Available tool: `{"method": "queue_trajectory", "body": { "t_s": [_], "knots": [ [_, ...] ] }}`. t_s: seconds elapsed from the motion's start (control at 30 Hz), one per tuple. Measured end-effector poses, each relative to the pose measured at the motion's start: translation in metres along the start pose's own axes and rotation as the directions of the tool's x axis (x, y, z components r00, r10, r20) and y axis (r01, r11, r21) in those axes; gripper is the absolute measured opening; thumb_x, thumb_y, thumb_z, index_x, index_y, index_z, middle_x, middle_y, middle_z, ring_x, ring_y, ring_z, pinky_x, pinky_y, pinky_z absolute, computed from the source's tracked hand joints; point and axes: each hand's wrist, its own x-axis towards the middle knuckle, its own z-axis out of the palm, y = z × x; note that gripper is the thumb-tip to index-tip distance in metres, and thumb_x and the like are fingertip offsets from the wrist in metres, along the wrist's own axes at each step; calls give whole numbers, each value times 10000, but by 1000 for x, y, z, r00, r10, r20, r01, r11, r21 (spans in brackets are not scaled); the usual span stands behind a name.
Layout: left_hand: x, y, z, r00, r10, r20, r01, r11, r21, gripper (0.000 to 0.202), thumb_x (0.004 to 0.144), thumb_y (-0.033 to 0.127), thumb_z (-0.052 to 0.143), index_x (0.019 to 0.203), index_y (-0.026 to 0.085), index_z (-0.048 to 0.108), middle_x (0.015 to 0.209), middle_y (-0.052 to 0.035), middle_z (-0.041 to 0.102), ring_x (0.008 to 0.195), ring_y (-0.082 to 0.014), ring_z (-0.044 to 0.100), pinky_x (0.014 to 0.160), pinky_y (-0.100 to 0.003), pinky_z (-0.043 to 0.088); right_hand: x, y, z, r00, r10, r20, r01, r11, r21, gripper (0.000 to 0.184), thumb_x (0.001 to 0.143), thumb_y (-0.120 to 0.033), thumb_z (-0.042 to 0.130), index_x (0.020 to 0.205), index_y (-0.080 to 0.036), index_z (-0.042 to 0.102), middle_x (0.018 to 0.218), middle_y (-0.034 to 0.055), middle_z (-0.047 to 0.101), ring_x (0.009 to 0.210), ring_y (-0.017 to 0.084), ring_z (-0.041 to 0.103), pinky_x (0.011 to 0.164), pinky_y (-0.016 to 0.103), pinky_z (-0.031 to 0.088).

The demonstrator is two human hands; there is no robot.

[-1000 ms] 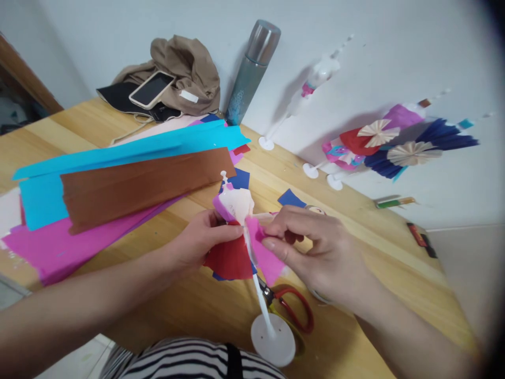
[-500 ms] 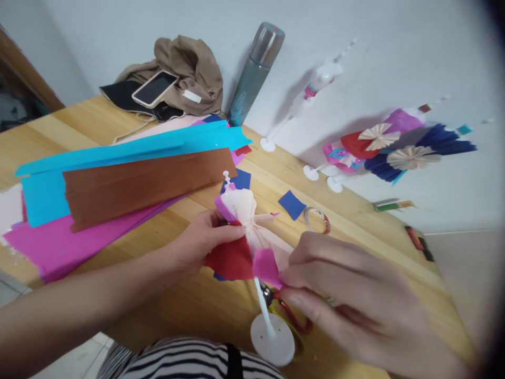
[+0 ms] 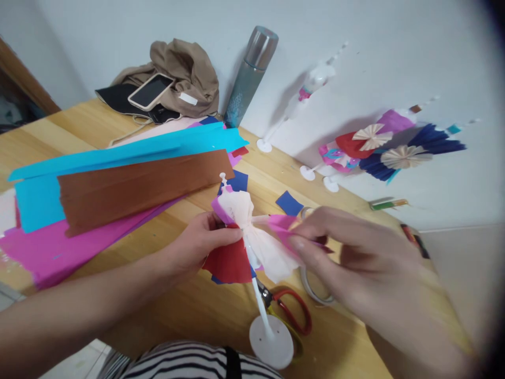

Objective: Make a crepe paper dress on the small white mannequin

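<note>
Left hand [image 3: 203,237] has fingers clamped on the waist of paper-dressed figure [image 3: 246,235], held over desk [image 3: 270,167]. Right hand [image 3: 347,263] pinches pink paper [image 3: 281,225] beside pale skirt [image 3: 274,255]. Scissors [image 3: 268,298] nearby.

A small paper-craft corner at a wooden table [image 3: 272,173]; whether in a home or a workshop is hard to tell.
Wide strips of brown paper [image 3: 145,189], blue paper [image 3: 37,202] and magenta paper [image 3: 82,250] overlap on the tabletop, scissors [image 3: 267,298] and a roll of tape [image 3: 315,298] lie nearer the front, and a white stand [image 3: 271,342] wears red and pale paper, with other paper-dressed stands [image 3: 371,139] beside the plain white wall [image 3: 118,21]. A thermos [image 3: 248,79] and a phone [image 3: 151,91] on brown cloth [image 3: 197,73] look like personal belongings, and light floor tiles [image 3: 82,363] show below.
</note>
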Motion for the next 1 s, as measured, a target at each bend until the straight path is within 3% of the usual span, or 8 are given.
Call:
{"method": "queue_trajectory", "body": {
  "t_s": [0.13,0.23,0.33,0.43,0.53,0.73,0.83,1.0],
  "knots": [
    [-1,1,1,999,42,33,-41,999,-30,306,641,270,862,894,163,727,878,-27,735,776,-142,654,732,-241,503,16,-5,21,993,43,111,-61,984,170,251,877,-182,602,628,-196,584,557,-24,576,503,91,484,461,241,351],
    [1,1,0,997,58,59,-57,998,-24,292,662,283,854,898,164,732,890,-33,743,787,-145,662,736,-242,506,19,1,23,973,134,187,-186,936,300,248,876,-248,626,635,-199,590,580,-17,607,508,95,506,450,233,362],
    [1,1,-1,998,49,39,-49,999,0,282,675,275,843,911,165,735,913,-40,752,809,-157,670,753,-253,514,23,9,21,978,124,169,-172,935,309,241,855,-280,652,630,-206,605,610,-9,586,554,113,529,496,251,405],
    [-1,2,1,999,38,33,-39,999,6,274,676,272,836,908,165,737,939,-51,761,815,-162,673,751,-255,514,29,15,20,989,67,128,-99,959,264,182,821,-278,684,653,-215,660,867,59,679,870,195,650,739,338,508],
    [-1,3,2,999,40,33,-40,999,0,270,659,270,848,881,168,734,900,-37,757,777,-147,664,729,-242,508,35,20,18,976,60,210,-120,951,285,181,815,-291,696,652,-217,666,1096,96,708,1133,262,629,927,424,487],
    [0,4,1,1000,25,14,-25,1000,18,286,643,289,858,865,164,727,839,-23,738,741,-137,647,701,-232,498,46,25,19,911,86,404,-252,891,378,259,824,-368,691,639,-205,614,823,57,710,798,185,654,713,328,514],
    [-1,5,3,1000,11,-7,-11,1000,27,290,634,282,854,860,158,720,853,-28,735,759,-147,649,718,-244,500,48,23,16,930,133,342,-268,883,385,279,807,-422,717,661,-206,617,669,13,646,613,136,563,567,280,454],
    [-3,6,4,999,-5,-38,6,999,34,320,630,275,845,897,153,718,910,-46,738,802,-172,658,739,-267,497,42,17,2,975,130,179,-191,902,388,95,816,-311,727,877,-251,685,639,-26,613,539,122,519,466,257,388]
  ]
}}
